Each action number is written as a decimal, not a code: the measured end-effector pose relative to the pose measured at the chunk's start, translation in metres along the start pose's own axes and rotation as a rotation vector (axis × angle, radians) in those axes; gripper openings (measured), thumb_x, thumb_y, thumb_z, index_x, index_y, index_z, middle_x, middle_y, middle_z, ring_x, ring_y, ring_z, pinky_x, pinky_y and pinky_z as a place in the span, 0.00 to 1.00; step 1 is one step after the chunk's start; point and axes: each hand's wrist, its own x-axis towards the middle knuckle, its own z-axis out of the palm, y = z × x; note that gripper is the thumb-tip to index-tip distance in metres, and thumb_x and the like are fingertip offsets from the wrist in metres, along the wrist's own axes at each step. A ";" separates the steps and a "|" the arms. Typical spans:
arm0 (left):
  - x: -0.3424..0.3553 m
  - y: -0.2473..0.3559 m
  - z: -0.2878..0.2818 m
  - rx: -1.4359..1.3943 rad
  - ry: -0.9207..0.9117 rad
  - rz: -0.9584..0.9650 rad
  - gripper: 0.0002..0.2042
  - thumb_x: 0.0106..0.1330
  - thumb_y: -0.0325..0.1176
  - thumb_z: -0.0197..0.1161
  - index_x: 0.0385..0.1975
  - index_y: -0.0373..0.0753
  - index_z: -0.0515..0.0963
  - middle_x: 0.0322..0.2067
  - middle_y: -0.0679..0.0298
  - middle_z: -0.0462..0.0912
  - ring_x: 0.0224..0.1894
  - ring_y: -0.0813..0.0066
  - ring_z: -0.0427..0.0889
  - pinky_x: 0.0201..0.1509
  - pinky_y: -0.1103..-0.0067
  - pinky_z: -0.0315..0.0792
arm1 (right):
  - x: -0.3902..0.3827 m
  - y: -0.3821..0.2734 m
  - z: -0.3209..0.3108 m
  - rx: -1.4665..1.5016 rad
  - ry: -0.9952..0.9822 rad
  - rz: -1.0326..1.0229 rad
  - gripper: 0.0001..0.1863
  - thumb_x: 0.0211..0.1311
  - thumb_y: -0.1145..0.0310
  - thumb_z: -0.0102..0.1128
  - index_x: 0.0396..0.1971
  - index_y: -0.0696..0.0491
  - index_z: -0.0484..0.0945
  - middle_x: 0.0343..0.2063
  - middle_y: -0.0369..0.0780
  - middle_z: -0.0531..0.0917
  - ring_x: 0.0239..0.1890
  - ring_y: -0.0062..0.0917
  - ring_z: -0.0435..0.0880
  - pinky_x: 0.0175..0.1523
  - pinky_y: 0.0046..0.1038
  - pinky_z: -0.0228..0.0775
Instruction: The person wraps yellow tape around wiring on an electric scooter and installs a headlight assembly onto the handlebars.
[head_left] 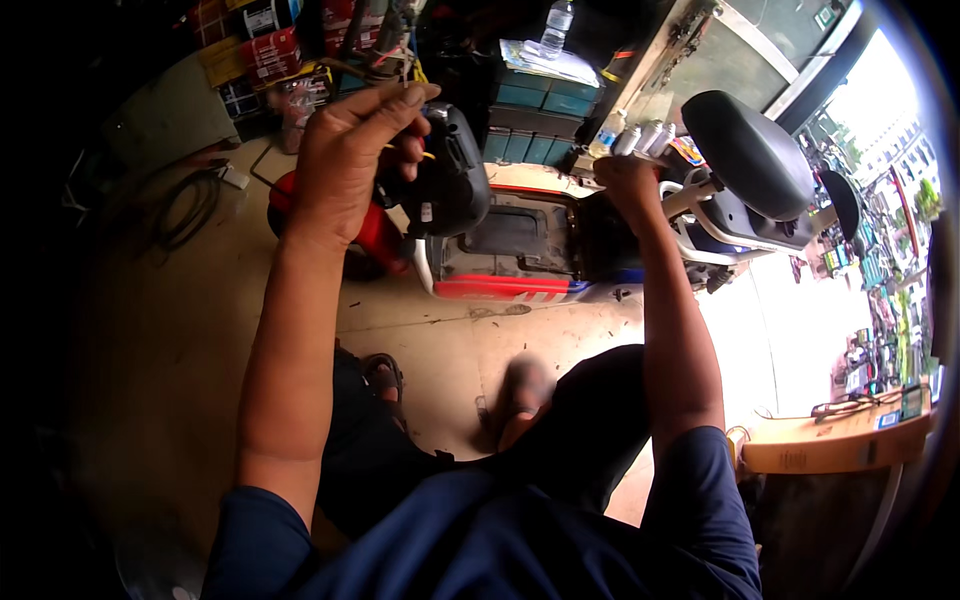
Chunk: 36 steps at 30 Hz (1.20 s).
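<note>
Head view: we look down on a red, white and blue step-through scooter [490,288], which stands side-on before us on the pale floor [430,335].
Left hand: our left hand [345,150] is raised beside the scooter's black plastic front housing [458,175], thumb and forefinger drawn together and the other fingers curled, just by thin coloured wires [418,70]; we cannot tell whether it grips one.
Right hand: our right hand [632,188] is curled near the thick black padded seat [750,155]; we cannot tell what, if anything, it holds.
Behind the scooter: we see a clear plastic bottle [556,28] upright on papers [550,62] atop a dark drawer unit [545,95].
Floor at left: we see a dark looped cable [190,215].
Right edge: we see an orange-brown cardboard box [835,445].
</note>
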 end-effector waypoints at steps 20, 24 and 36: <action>-0.004 0.009 0.001 -0.382 -0.005 -0.175 0.19 0.80 0.40 0.61 0.56 0.29 0.79 0.37 0.65 0.78 0.33 0.78 0.78 0.33 0.81 0.71 | -0.087 0.012 -0.061 -0.054 -0.409 -0.058 0.12 0.69 0.60 0.62 0.39 0.50 0.89 0.37 0.44 0.91 0.41 0.38 0.90 0.49 0.38 0.80; 0.000 -0.004 -0.015 -0.417 0.001 -0.192 0.15 0.76 0.36 0.65 0.53 0.31 0.80 0.36 0.62 0.82 0.33 0.76 0.78 0.34 0.80 0.69 | -0.091 0.010 -0.068 -0.177 -0.456 -0.147 0.09 0.71 0.65 0.60 0.37 0.51 0.88 0.36 0.43 0.89 0.42 0.36 0.89 0.50 0.37 0.80; 0.003 -0.001 -0.014 -0.304 -0.026 -0.141 0.19 0.76 0.39 0.66 0.54 0.27 0.81 0.34 0.66 0.80 0.34 0.80 0.75 0.35 0.82 0.68 | -0.082 0.020 -0.065 0.021 -0.425 -0.038 0.08 0.69 0.67 0.64 0.41 0.50 0.89 0.39 0.42 0.90 0.43 0.35 0.90 0.50 0.35 0.82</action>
